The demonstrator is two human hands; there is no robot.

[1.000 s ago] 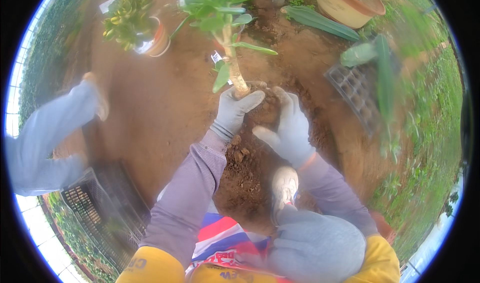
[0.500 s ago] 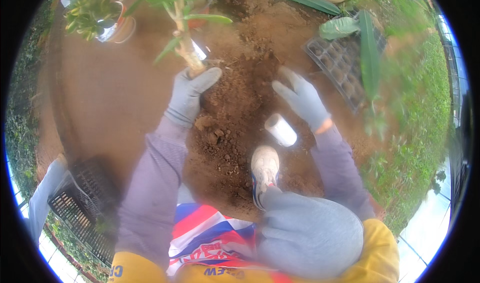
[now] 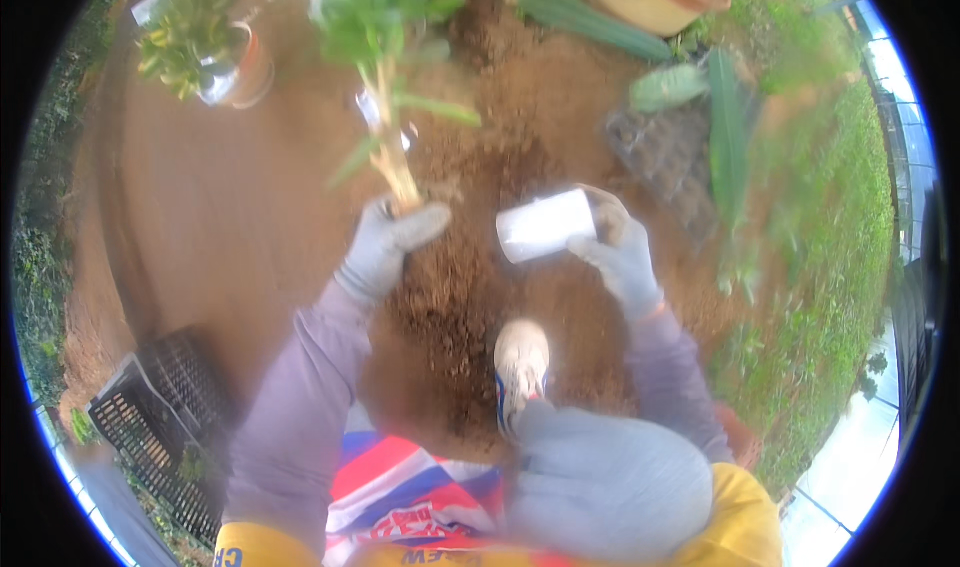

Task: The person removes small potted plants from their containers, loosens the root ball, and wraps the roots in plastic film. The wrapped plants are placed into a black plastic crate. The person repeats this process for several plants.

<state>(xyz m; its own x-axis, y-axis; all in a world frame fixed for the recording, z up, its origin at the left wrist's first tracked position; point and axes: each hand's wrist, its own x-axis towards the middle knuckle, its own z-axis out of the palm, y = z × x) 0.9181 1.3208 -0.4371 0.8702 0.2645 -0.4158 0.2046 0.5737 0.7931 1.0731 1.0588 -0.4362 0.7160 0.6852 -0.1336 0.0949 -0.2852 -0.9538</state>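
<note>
My left hand [image 3: 392,247], in a grey work glove, is closed round the lower stem of a leafy plant [image 3: 388,152]. Its pale stem rises away from the hand to a blurred clump of green leaves at the top. A white cylinder [image 3: 545,226] lies on its side in the grip of my right hand [image 3: 618,252], also gloved, with thumb and fingers about its right end. Whether it is a pot, a tube or a roll cannot be told. Loose brown soil [image 3: 450,307] covers the ground between and below both hands; the stem's lower end is hidden in the left glove.
A potted plant [image 3: 240,72] stands at the far left, and a wide tan pot [image 3: 640,2] at the far right. Large cut leaves [image 3: 733,132] lie over a black seedling tray [image 3: 655,152]. A black crate [image 3: 150,407] sits at near left. My shoe [image 3: 522,362] rests on the soil.
My right hand has taken hold of the white cylinder and lifted it from the soil, tipping it nearly level. The left hand, still gripping the plant, has come slightly nearer.
</note>
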